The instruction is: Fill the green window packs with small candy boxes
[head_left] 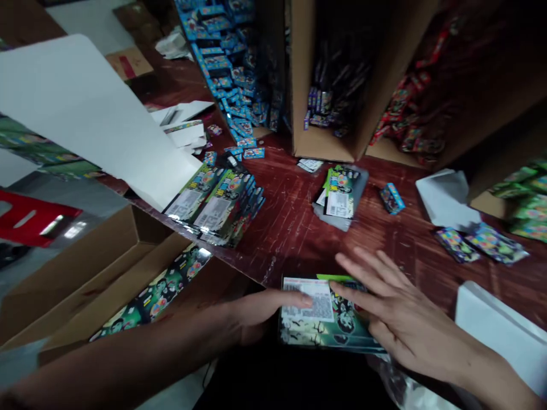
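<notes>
Left hand gripped a printed green-black box by its left end, thumb on the white label. Right hand lay over the box's right part, fingers spread. Beyond, on the dark red table: stacked printed packs at left, small blue box at right. Open cartons stood behind.

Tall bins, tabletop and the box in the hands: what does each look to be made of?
Tall bins: matt brown cardboard, judging by the plain tan walls and edges.
Tabletop: probably varnished or painted wood, perhaps laminate; dark red, faintly glossy, streaked and scratched.
Box: likely thin printed card, given its straight edges and colour print; coating unclear.
</notes>
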The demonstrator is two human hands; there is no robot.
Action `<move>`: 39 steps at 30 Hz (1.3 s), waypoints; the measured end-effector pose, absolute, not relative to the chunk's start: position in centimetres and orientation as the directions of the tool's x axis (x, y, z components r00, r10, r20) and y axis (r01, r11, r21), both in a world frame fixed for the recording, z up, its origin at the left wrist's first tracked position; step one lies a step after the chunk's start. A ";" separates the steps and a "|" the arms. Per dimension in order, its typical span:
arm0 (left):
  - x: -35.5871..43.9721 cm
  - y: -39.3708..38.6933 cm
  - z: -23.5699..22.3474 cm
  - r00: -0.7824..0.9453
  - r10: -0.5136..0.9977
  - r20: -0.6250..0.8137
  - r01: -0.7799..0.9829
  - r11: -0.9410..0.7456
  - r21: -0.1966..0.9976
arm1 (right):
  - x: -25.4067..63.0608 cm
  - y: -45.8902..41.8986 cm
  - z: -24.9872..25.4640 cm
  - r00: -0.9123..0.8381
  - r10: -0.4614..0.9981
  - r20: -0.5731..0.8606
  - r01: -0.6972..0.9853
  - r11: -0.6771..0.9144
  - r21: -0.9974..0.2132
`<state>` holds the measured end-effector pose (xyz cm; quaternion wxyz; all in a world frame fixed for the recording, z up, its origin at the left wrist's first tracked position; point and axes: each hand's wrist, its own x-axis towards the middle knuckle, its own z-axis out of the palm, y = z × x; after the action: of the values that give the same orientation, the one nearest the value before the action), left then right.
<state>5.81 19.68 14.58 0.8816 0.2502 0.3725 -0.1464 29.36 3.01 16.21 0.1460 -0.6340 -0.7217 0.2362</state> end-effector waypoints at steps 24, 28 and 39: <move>8.4 20.6 14.3 0.329 -0.016 -0.944 0.259 0.963 0.074 | 33.7 8.6 14.1 -0.105 0.979 -0.173 0.775 -0.028 -0.631; 8.1 20.2 13.7 0.395 -0.008 -0.919 0.244 0.965 0.096 | 32.7 7.8 14.1 -0.074 0.993 -0.094 0.829 0.009 -0.560; 7.7 18.2 13.2 0.424 0.098 -0.900 0.134 0.977 0.169 | 31.1 5.9 14.5 -0.037 0.994 -0.107 0.895 -0.015 -0.446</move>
<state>7.66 18.16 13.17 0.8370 0.1078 0.5363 -0.0108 31.06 5.92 14.46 0.1222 -0.6831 -0.6912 0.2016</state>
